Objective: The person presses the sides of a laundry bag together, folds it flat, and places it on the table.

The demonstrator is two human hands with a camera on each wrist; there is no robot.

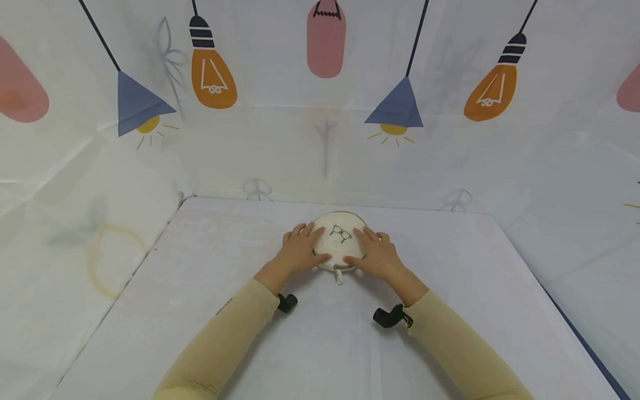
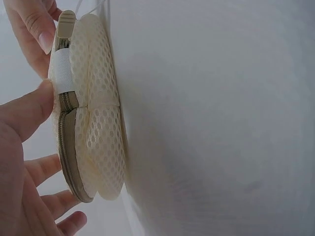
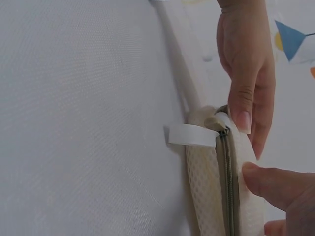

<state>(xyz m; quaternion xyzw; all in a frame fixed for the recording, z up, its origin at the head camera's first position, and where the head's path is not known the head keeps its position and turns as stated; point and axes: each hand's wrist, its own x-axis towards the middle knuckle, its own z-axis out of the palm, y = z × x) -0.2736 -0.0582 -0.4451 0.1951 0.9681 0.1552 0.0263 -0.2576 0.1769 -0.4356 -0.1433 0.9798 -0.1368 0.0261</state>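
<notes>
A round cream mesh wash bag (image 1: 337, 249) with a small dark line drawing on top lies on the table. My left hand (image 1: 297, 251) rests on its left side, fingers spread and thumb on the top near the front. The right hand (image 1: 378, 255) mirrors it on the right side. An olive-brown zipper (image 2: 70, 152) runs round the bag's edge, with its pull (image 2: 66, 25) at the front in the left wrist view. Beside the pull, a white fabric loop (image 3: 193, 134) sticks out in the right wrist view. The bag's mesh underside touches the table.
The white-covered table (image 1: 240, 233) reaches back to a white fabric wall (image 1: 280, 150) printed with lamps and bulbs. Another fabric wall (image 1: 65, 178) stands at the left. Black wrist mounts (image 1: 387, 317) hang beneath my sleeves.
</notes>
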